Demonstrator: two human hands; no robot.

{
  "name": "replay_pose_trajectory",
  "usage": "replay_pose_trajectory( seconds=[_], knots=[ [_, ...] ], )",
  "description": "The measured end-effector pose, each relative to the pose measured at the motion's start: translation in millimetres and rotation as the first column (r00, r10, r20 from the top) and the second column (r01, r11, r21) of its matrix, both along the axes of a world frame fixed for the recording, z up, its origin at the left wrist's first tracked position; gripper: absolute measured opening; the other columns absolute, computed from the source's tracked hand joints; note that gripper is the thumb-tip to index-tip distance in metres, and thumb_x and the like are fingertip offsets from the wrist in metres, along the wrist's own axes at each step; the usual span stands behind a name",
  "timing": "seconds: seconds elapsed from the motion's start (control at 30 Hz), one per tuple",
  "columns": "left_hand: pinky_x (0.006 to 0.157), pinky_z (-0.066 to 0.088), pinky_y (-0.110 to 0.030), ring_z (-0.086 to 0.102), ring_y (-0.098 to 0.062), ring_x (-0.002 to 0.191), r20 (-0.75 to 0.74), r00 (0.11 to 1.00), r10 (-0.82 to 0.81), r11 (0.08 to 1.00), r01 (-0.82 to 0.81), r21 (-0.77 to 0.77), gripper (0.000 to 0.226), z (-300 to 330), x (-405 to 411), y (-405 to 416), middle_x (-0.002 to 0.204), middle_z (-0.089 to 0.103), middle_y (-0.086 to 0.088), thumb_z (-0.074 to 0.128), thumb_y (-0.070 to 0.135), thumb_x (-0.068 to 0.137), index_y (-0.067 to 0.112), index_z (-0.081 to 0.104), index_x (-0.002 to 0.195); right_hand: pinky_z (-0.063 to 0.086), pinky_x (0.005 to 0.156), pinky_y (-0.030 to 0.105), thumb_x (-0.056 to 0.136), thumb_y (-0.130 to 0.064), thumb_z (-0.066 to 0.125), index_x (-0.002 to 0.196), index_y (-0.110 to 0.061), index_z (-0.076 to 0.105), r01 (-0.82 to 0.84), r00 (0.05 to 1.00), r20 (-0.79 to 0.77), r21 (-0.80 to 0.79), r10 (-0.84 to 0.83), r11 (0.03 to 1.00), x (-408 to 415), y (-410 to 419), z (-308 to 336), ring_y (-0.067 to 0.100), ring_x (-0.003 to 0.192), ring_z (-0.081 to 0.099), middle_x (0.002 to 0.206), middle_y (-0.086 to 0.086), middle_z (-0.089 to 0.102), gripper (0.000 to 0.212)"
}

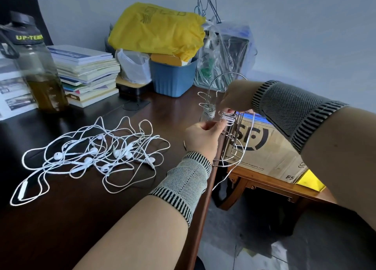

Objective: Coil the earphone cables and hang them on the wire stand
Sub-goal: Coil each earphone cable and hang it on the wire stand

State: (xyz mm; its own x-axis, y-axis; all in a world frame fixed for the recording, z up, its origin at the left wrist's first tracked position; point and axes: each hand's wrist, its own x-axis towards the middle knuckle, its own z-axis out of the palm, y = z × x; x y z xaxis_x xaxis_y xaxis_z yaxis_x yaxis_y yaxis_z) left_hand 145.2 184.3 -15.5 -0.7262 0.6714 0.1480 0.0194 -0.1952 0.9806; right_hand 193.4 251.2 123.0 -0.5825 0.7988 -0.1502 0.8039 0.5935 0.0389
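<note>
A tangle of white wired earphones point(91, 153) lies loose on the dark desk point(61, 219), left of its right edge, buds and cables overlapping, an inline remote at the tangle's left end. A silver wire stand point(213, 107) with looped hooks and a beaded arch stands at the desk's right edge. One white earphone cable point(247, 139) is wound in a small coil at a hook on the stand; its free length hangs down past the desk edge.

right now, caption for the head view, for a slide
Both hands loop a white earphone cable onto the wire stand.
</note>
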Motion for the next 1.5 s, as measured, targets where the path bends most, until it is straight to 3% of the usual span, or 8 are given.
replay_pose_trajectory(
  seconds=[0.4, 0.63, 0.8, 0.9, 1.0, 1.1, 1.33, 1.5],
  knots=[
    [0.062, 0.042, -0.001, 0.059, 0.011, 0.065, -0.031, 1.000, 0.001, 1.000, -0.001, 0.023, 0.029, -5.0, 2.2, 6.3, 0.073, 0.065, 0.019, 0.075, 0.029, 0.084, 0.013, 0.075, 0.108, 0.041, 0.056, 0.021, 0.098, -0.036, 0.044, 0.121, -0.012, 0.066, -0.205, 0.978, -0.031, 0.086, 0.208, 0.975, 3.8, -13.2, -3.2, 0.010, 0.062, 0.050, 0.094, 0.005, 0.066, 0.040],
    [0.056, 0.043, -0.015, 0.054, 0.005, 0.050, 0.024, 0.999, -0.022, 0.999, 0.021, 0.039, 0.015, -4.7, 4.5, 5.8, 0.065, 0.067, 0.012, 0.074, 0.020, 0.083, 0.011, 0.078, 0.095, 0.053, 0.076, 0.032, 0.095, -0.026, 0.042, 0.101, -0.015, 0.070, -0.372, 0.927, 0.175, 0.343, 0.331, 0.862, 12.4, -31.0, -11.3, 0.014, 0.086, 0.058, 0.098, 0.002, 0.062, 0.031],
    [0.051, 0.037, -0.041, 0.041, -0.015, 0.043, 0.098, 0.995, 0.018, 1.000, -0.019, 0.006, 0.016, -2.8, 1.6, 8.9, 0.067, 0.064, -0.012, 0.072, 0.013, 0.084, -0.003, 0.072, 0.080, 0.037, 0.053, 0.031, 0.093, -0.015, 0.046, 0.095, -0.013, 0.065, -0.442, 0.893, 0.199, 0.548, 0.403, 0.710, 22.8, -41.0, -33.8, 0.017, 0.067, 0.044, 0.102, 0.004, 0.048, 0.018],
    [0.047, 0.035, -0.024, 0.041, 0.000, 0.040, 0.108, 0.994, -0.016, 1.000, 0.016, 0.000, 0.012, -4.3, -0.2, 12.0, 0.045, 0.056, 0.008, 0.069, 0.007, 0.085, -0.003, 0.072, 0.078, 0.030, 0.044, 0.029, 0.077, -0.006, 0.065, 0.071, -0.004, 0.061, -0.374, 0.863, 0.024, 0.703, 0.505, 0.605, 33.9, -43.7, -53.1, 0.022, 0.057, 0.034, 0.085, 0.013, 0.052, 0.008],
    [0.044, 0.040, -0.014, 0.047, 0.003, 0.039, 0.197, 0.977, -0.086, 0.996, 0.078, 0.049, 0.011, -0.8, 0.5, 10.7, 0.044, 0.057, 0.012, 0.065, -0.001, 0.088, -0.011, 0.069, 0.088, 0.023, 0.042, 0.020, 0.059, -0.003, 0.077, 0.057, -0.003, 0.057, -0.284, 0.837, -0.130, 0.727, 0.531, 0.625, 44.5, -47.0, -71.1, 0.022, 0.041, 0.037, 0.065, 0.012, 0.050, 0.021],
    [0.050, 0.046, -0.013, 0.054, 0.001, 0.044, 0.246, 0.957, -0.153, 0.987, 0.137, 0.078, 0.007, 3.5, -0.4, 5.6, 0.059, 0.064, 0.003, 0.065, 0.001, 0.089, 0.004, 0.069, 0.084, 0.037, 0.037, 0.025, 0.071, -0.009, 0.073, 0.072, -0.005, 0.069, -0.180, 0.794, -0.338, 0.663, 0.506, 0.727, 52.0, -40.6, -92.7, 0.028, 0.043, 0.052, 0.069, 0.010, 0.052, 0.006],
    [0.050, 0.034, -0.020, 0.038, -0.005, 0.040, 0.031, 0.995, -0.092, 0.994, 0.093, -0.049, 0.016, 4.4, -3.9, -0.8, 0.039, 0.044, 0.015, 0.069, 0.023, 0.086, 0.017, 0.073, 0.071, 0.047, 0.066, 0.023, 0.084, -0.008, 0.066, 0.094, -0.014, 0.077, -0.050, 0.668, -0.659, 0.425, 0.346, 0.904, 72.1, -29.9, -106.1, 0.022, 0.071, 0.067, 0.085, 0.005, 0.072, 0.015],
    [0.064, 0.053, -0.018, 0.064, -0.003, 0.066, -0.077, 0.993, -0.086, 0.995, 0.082, -0.050, 0.012, 7.4, 2.4, -4.2, 0.073, 0.072, 0.008, 0.073, 0.026, 0.085, 0.015, 0.077, 0.089, 0.044, 0.065, 0.017, 0.090, -0.014, 0.062, 0.097, -0.014, 0.076, 0.066, 0.689, -0.715, 0.229, 0.121, 0.971, 83.5, -25.4, -97.7, 0.010, 0.067, 0.060, 0.084, 0.001, 0.073, 0.015]
  ],
)
